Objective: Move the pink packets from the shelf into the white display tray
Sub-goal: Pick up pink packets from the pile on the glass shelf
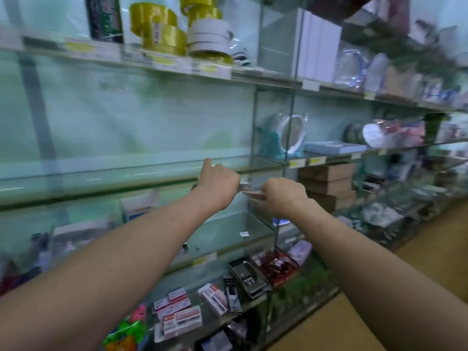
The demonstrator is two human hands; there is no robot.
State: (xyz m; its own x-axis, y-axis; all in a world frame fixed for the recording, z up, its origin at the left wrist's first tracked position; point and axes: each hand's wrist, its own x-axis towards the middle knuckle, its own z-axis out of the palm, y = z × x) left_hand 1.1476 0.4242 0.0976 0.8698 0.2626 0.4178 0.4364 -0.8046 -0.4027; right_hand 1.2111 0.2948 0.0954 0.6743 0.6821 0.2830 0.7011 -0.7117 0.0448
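Both my arms reach forward to a glass shelf [106, 183] at mid height. My right hand [285, 195] grips a thin stack of pinkish packets [252, 194], whose edge shows to the left of its fingers. My left hand [219, 184] is beside it, fingers curled with the thumb up; a small pale thing shows at its fingertips, too blurred to name. No white display tray is in view. The whole picture is blurred by motion.
Yellow and white tape rolls [177, 29] and white boxes [319, 44] stand on the top shelf. Brown cartons [326, 183] sit right of my hands. Lower glass shelves carry small red-and-white packs [177, 312] and dark packaged items [249, 277]. The aisle floor [430, 249] runs along the right.
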